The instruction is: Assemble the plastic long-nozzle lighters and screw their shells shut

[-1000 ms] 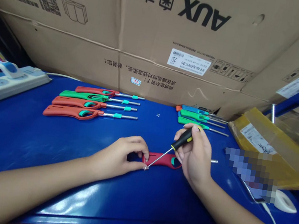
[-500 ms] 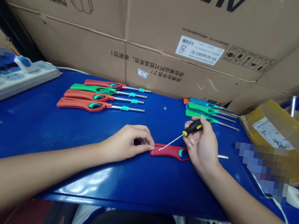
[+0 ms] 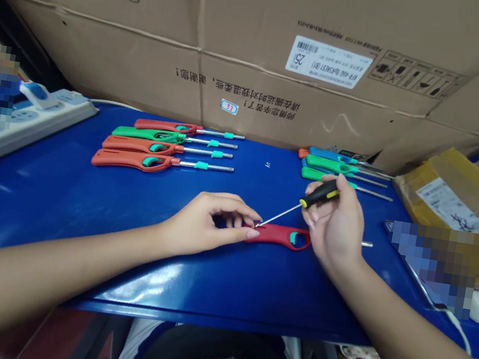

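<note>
A red gas lighter [image 3: 278,235] with a green trigger lies on the blue table in front of me, its metal tube pointing right. The thumb and fingers of my left hand [image 3: 198,224] close around the left end of its handle. In my right hand [image 3: 337,226] is a screwdriver [image 3: 319,193] with a black and yellow grip, gripped between thumb and fingers. Its thin shaft slants down to the left, with the tip at the handle's end beside my left fingertips. My right hand hides part of the lighter's tube.
Several red and green lighters [image 3: 137,161] lie in a row at the back left. More green and blue lighters [image 3: 328,164] lie at the back right. A power strip [image 3: 25,124], a yellow-taped parcel [image 3: 457,208], a phone [image 3: 430,267] and a large carton [image 3: 250,54] surround the table.
My left thumb and fingers have moved right onto the lighter's handle end. The screwdriver tip now sits nearer that end, and my right hand stays around the grip. The view has shifted slightly.
</note>
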Action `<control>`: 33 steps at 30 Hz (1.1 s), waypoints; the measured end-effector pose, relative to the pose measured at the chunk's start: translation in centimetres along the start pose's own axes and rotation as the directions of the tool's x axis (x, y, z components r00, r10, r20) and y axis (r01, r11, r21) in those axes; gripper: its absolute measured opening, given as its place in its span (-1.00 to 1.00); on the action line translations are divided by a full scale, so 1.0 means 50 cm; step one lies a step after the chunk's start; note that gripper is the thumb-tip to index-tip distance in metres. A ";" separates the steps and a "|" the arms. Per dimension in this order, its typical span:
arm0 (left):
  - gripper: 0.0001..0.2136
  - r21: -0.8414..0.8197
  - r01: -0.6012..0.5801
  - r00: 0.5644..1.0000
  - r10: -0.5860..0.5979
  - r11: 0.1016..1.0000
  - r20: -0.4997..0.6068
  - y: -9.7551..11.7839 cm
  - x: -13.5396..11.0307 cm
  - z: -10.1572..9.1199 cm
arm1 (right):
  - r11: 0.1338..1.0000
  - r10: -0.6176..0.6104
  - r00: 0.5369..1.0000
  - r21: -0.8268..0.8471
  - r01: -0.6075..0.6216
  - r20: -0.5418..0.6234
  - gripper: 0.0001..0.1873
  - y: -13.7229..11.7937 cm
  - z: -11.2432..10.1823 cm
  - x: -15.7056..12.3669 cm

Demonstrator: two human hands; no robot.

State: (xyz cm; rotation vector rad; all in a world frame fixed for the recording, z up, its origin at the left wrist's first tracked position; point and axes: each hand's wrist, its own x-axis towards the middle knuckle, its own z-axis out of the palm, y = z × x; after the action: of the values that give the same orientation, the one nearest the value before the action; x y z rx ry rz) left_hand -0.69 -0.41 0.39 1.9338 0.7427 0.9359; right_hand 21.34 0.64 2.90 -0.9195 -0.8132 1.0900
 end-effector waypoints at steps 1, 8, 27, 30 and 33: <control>-0.83 -0.002 -0.008 1.000 0.008 1.000 -0.006 0.002 0.000 0.000 | 1.000 -0.017 1.000 -0.006 0.017 0.009 -0.66 -0.001 0.001 -0.002; -0.91 0.041 -0.092 0.996 0.093 0.995 -0.008 0.004 -0.004 0.001 | 0.997 -0.070 0.997 -0.025 0.070 0.036 -0.67 -0.007 0.006 -0.011; -0.89 0.097 -0.089 0.995 0.093 0.991 -0.038 0.001 -0.004 0.002 | 0.983 -0.170 0.983 -0.055 0.174 0.065 -0.72 -0.007 0.003 -0.014; -0.90 0.099 -0.093 0.994 0.097 0.991 -0.042 0.000 -0.005 0.001 | 0.979 -0.185 0.981 -0.074 0.190 0.066 -0.70 -0.010 0.005 -0.017; -0.91 0.098 -0.094 0.994 0.098 0.991 -0.043 0.000 -0.004 0.001 | 0.975 -0.197 0.977 -0.088 0.204 0.075 -0.72 -0.012 0.007 -0.021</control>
State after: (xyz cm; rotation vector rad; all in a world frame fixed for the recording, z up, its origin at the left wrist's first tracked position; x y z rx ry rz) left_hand -0.76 -0.60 0.33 2.0523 0.7389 1.0245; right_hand 20.96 -0.41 3.46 -0.8640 -0.9980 0.9149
